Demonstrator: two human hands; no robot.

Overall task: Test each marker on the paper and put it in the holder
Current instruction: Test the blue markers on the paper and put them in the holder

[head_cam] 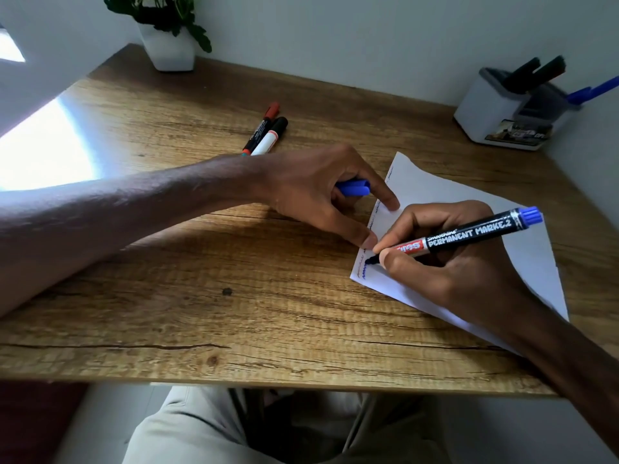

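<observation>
**Right hand (pixel 445 262) scribbling, left hand (pixel 321 192) pinning the sheet: ink close to the edge**

Both hands meet at the near left corner of the paper (pixel 435 192). The right hand grips the blue marker (pixel 469 234) in a writing hold, thumb and forefinger pinched low on the barrel, its tail slanting up and away to the right. The nib sits on the sheet at the end of a blue squiggle. The left hand reaches across from the left. Its forefinger and thumb press flat on the paper's edge, and its other fingers curl round the blue cap (pixel 355 188).

The worry, as I see it, is the margin. The nib works right beside the paper's left edge, and the barrel reads permanent. One stroke too wide would likely mark the wooden surface (pixel 201 313) for good. Ink may also soak through a single sheet. The left thumb tip rests just beside the nib and could catch a smear. If those two fingers lift, the paper may skid under the stroke.

Two more markers, a red-capped marker (pixel 261 127) and a black-capped marker (pixel 271 135), lie side by side farther back, apparently not yet tested. The holder (pixel 495 108) stands well apart in the far right corner, with dark markers (pixel 536 73) already in it.
</observation>
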